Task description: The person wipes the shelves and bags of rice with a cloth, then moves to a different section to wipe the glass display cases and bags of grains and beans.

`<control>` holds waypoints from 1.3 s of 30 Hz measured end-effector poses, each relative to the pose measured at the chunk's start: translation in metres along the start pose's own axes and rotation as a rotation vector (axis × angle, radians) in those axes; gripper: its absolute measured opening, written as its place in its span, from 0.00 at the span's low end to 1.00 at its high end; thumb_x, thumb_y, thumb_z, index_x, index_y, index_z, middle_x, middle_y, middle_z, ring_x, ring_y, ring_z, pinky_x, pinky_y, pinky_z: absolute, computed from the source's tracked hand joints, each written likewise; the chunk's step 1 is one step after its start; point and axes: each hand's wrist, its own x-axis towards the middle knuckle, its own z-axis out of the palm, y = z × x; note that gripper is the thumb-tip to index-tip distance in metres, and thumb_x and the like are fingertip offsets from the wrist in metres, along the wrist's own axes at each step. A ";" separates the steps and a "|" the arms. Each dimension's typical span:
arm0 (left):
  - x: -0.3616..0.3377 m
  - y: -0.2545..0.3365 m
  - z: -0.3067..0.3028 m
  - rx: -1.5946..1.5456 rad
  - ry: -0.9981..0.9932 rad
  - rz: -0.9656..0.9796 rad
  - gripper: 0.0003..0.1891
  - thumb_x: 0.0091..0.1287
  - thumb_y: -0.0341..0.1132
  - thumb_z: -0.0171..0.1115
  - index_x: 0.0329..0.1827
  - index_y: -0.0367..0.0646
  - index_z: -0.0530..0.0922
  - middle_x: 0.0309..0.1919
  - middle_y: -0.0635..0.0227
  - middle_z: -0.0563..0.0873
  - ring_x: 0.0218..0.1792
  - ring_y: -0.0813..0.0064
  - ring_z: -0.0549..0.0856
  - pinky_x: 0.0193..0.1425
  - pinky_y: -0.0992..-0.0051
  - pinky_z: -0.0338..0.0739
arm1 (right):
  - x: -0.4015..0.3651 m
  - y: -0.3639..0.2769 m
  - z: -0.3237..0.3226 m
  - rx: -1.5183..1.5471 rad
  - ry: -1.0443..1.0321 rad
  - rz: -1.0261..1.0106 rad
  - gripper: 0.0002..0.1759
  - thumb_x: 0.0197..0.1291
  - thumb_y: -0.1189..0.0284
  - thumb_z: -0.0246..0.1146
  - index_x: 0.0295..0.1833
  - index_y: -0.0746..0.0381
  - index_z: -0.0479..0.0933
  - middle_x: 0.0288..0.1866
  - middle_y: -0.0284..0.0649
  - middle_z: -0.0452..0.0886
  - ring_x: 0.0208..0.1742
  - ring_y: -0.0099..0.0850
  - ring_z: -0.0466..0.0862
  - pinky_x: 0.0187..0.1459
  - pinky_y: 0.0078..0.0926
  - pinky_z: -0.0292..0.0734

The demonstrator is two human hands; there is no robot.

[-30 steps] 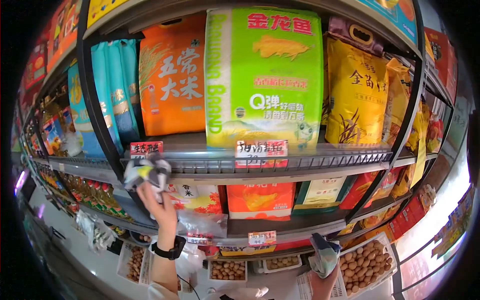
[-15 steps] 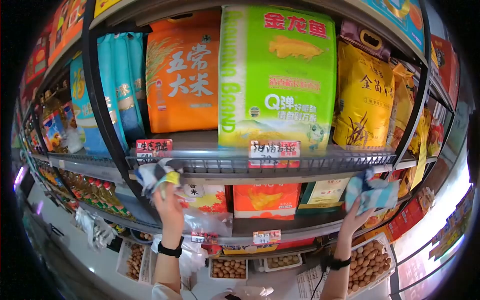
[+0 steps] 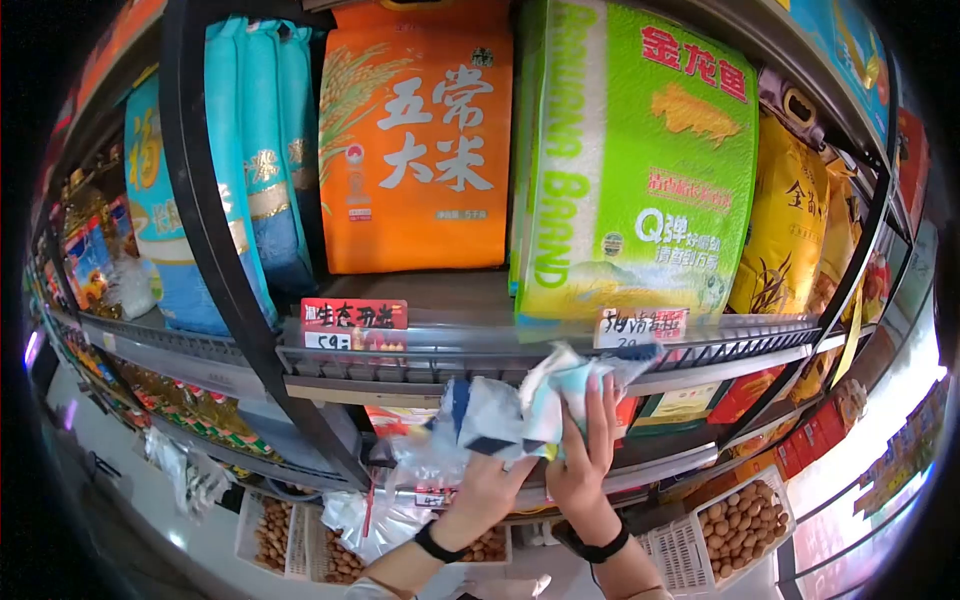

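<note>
In the head view, my left hand (image 3: 487, 495) and my right hand (image 3: 582, 465) are close together in front of the shelf's lower front edge. My left hand is closed around the bottom of a crumpled navy, white and grey cloth (image 3: 490, 412). Against it, a light blue and white cloth (image 3: 562, 388) is gripped by my right hand, whose fingers lie over its front. The two cloths touch, and motion blurs their outlines. Behind them runs the shelf's wire guard (image 3: 420, 362). A clear plastic bag (image 3: 410, 460) hangs beside my left hand.
On the shelf stand an orange rice bag (image 3: 415, 225), a green rice bag (image 3: 630, 130), teal bags (image 3: 262, 160) and a yellow bag (image 3: 785, 230). Price tags (image 3: 355, 314) line the edge. Below are crates of eggs (image 3: 742, 522). A black upright post (image 3: 215, 220) rises at left.
My hands, apart at either side before, have come together at the middle with their cloths. The view has shifted left and closer to the shelf.
</note>
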 end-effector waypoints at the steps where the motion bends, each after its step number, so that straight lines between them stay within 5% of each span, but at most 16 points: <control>1: 0.002 -0.003 -0.003 0.004 0.032 0.018 0.14 0.54 0.28 0.60 0.44 0.45 0.82 0.36 0.58 0.82 0.41 0.54 0.80 0.48 0.58 0.73 | 0.009 -0.007 -0.005 0.011 -0.036 0.063 0.24 0.42 0.87 0.50 0.50 0.74 0.76 0.67 0.61 0.64 0.69 0.61 0.61 0.68 0.58 0.53; 4: -0.012 -0.023 -0.015 0.176 0.072 0.015 0.14 0.53 0.27 0.60 0.45 0.44 0.82 0.36 0.58 0.81 0.37 0.56 0.78 0.43 0.60 0.71 | 0.006 0.019 -0.016 -0.140 -0.061 -0.026 0.25 0.46 0.85 0.51 0.53 0.71 0.77 0.67 0.60 0.65 0.69 0.59 0.63 0.68 0.54 0.54; 7: -0.028 -0.054 -0.049 0.406 0.194 -0.161 0.17 0.52 0.24 0.59 0.47 0.38 0.79 0.33 0.58 0.78 0.31 0.59 0.72 0.36 0.63 0.67 | -0.019 0.072 -0.032 -0.204 0.195 0.170 0.21 0.54 0.80 0.52 0.55 0.71 0.75 0.66 0.60 0.66 0.67 0.56 0.66 0.66 0.45 0.59; 8: -0.040 -0.063 -0.057 0.321 0.285 -0.332 0.18 0.53 0.22 0.55 0.49 0.34 0.77 0.37 0.51 0.77 0.35 0.51 0.73 0.39 0.58 0.69 | -0.022 0.085 -0.039 -0.197 0.321 0.262 0.20 0.55 0.78 0.52 0.55 0.71 0.74 0.65 0.60 0.67 0.66 0.56 0.67 0.65 0.44 0.60; 9: -0.029 -0.075 -0.074 0.476 0.415 -0.202 0.19 0.54 0.19 0.50 0.50 0.30 0.74 0.43 0.44 0.76 0.40 0.45 0.74 0.44 0.55 0.70 | -0.021 0.084 -0.040 -0.206 0.308 0.256 0.20 0.55 0.78 0.52 0.55 0.71 0.74 0.65 0.60 0.67 0.66 0.56 0.67 0.65 0.44 0.60; 11: -0.027 -0.086 -0.089 0.520 0.599 -0.386 0.23 0.56 0.17 0.46 0.58 0.29 0.69 0.59 0.34 0.68 0.56 0.33 0.70 0.60 0.56 0.66 | -0.014 0.069 -0.033 -0.298 0.319 0.334 0.15 0.62 0.73 0.56 0.51 0.68 0.78 0.59 0.55 0.74 0.62 0.56 0.71 0.61 0.47 0.65; 15: -0.022 -0.076 -0.096 0.480 0.554 -0.359 0.24 0.63 0.19 0.48 0.65 0.31 0.64 0.64 0.36 0.64 0.64 0.36 0.66 0.66 0.57 0.61 | -0.009 0.015 0.014 0.028 0.239 0.030 0.20 0.51 0.82 0.56 0.52 0.64 0.79 0.65 0.56 0.68 0.66 0.57 0.68 0.65 0.51 0.62; 16: -0.022 -0.073 -0.094 0.460 0.549 -0.392 0.24 0.63 0.19 0.48 0.65 0.31 0.64 0.64 0.36 0.64 0.64 0.37 0.65 0.66 0.58 0.60 | -0.008 -0.002 0.008 -0.008 0.002 0.058 0.25 0.44 0.86 0.55 0.51 0.62 0.81 0.67 0.53 0.67 0.68 0.54 0.66 0.66 0.50 0.61; 19: -0.013 -0.059 -0.084 0.449 0.506 -0.392 0.24 0.63 0.18 0.48 0.65 0.30 0.63 0.64 0.37 0.65 0.65 0.39 0.65 0.66 0.58 0.60 | 0.003 0.007 -0.004 -0.029 -0.061 -0.002 0.21 0.50 0.82 0.56 0.50 0.58 0.82 0.67 0.47 0.69 0.69 0.49 0.66 0.66 0.47 0.63; 24: -0.009 -0.037 -0.032 0.441 0.595 -0.329 0.25 0.62 0.18 0.49 0.65 0.29 0.64 0.64 0.40 0.67 0.66 0.41 0.64 0.67 0.57 0.58 | -0.008 0.093 -0.054 -0.105 0.124 0.016 0.23 0.43 0.85 0.55 0.47 0.63 0.82 0.65 0.51 0.70 0.67 0.50 0.68 0.65 0.48 0.64; 26: 0.003 -0.012 -0.006 0.380 0.608 -0.291 0.24 0.58 0.16 0.46 0.61 0.28 0.67 0.57 0.37 0.70 0.57 0.37 0.70 0.61 0.58 0.64 | -0.015 0.140 -0.081 -0.149 0.166 0.042 0.23 0.44 0.86 0.51 0.49 0.69 0.79 0.63 0.55 0.70 0.66 0.56 0.68 0.65 0.48 0.62; 28: 0.008 0.010 0.026 0.353 0.504 -0.237 0.22 0.54 0.17 0.49 0.55 0.29 0.72 0.48 0.41 0.75 0.50 0.38 0.73 0.56 0.53 0.66 | -0.017 0.180 -0.116 -0.184 0.194 0.066 0.19 0.45 0.86 0.51 0.46 0.74 0.75 0.62 0.59 0.69 0.66 0.57 0.67 0.65 0.47 0.60; 30: 0.019 0.044 0.055 0.296 0.311 -0.306 0.24 0.57 0.18 0.48 0.60 0.28 0.69 0.59 0.38 0.70 0.59 0.38 0.70 0.62 0.57 0.64 | -0.023 0.228 -0.142 -0.215 0.275 0.089 0.21 0.43 0.86 0.50 0.47 0.75 0.74 0.63 0.60 0.68 0.65 0.58 0.67 0.65 0.46 0.59; 32: 0.049 0.084 0.084 0.252 0.295 -0.206 0.22 0.51 0.19 0.51 0.53 0.34 0.75 0.42 0.43 0.74 0.45 0.42 0.74 0.48 0.54 0.69 | -0.034 0.274 -0.165 -0.276 0.370 0.149 0.23 0.43 0.87 0.49 0.49 0.74 0.74 0.63 0.60 0.68 0.65 0.59 0.66 0.65 0.44 0.59; 35: 0.063 0.120 0.136 0.240 0.130 -0.053 0.17 0.48 0.20 0.57 0.42 0.41 0.78 0.33 0.53 0.76 0.35 0.51 0.76 0.35 0.58 0.70 | -0.049 0.329 -0.197 -0.311 0.414 0.285 0.23 0.50 0.86 0.51 0.55 0.72 0.72 0.67 0.60 0.64 0.68 0.59 0.62 0.67 0.47 0.55; 39: 0.097 0.169 0.195 0.079 0.066 0.101 0.15 0.50 0.21 0.59 0.41 0.44 0.81 0.40 0.58 0.80 0.39 0.55 0.79 0.42 0.61 0.72 | -0.057 0.371 -0.227 -0.402 0.427 0.404 0.25 0.53 0.82 0.50 0.60 0.73 0.67 0.66 0.59 0.64 0.67 0.57 0.63 0.67 0.41 0.57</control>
